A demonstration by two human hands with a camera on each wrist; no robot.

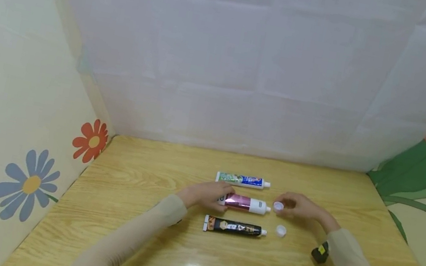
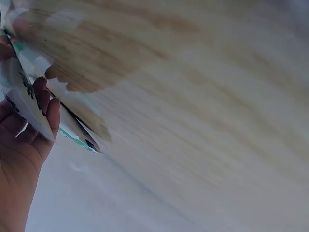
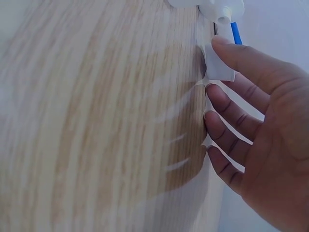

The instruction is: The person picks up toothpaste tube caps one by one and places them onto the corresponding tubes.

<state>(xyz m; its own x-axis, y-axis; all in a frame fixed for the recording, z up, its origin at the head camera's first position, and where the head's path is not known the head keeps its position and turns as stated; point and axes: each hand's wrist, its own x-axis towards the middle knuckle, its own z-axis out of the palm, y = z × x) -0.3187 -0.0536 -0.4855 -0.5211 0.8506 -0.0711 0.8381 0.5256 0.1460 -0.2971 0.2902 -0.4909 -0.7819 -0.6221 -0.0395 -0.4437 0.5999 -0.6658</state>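
In the head view my left hand (image 1: 208,194) holds the crimped end of a purple and white toothpaste tube (image 1: 241,202), which lies with its bare nozzle to the right. The left wrist view shows those fingers (image 2: 52,113) curled round the tube (image 2: 24,92). Just right of the nozzle, my right hand (image 1: 300,206) pinches a white cap (image 1: 278,206); the right wrist view has this cap (image 3: 219,66) standing on the table between thumb and index finger, apart from the nozzle (image 3: 223,17).
A blue and green toothpaste tube (image 1: 240,180) lies behind the purple one, a black tube (image 1: 235,227) in front; both have bare nozzles. Another white cap (image 1: 280,231) rests right of the black tube. Walls border the wooden table (image 1: 157,256). A small black object (image 1: 320,253) is beside the right sleeve.
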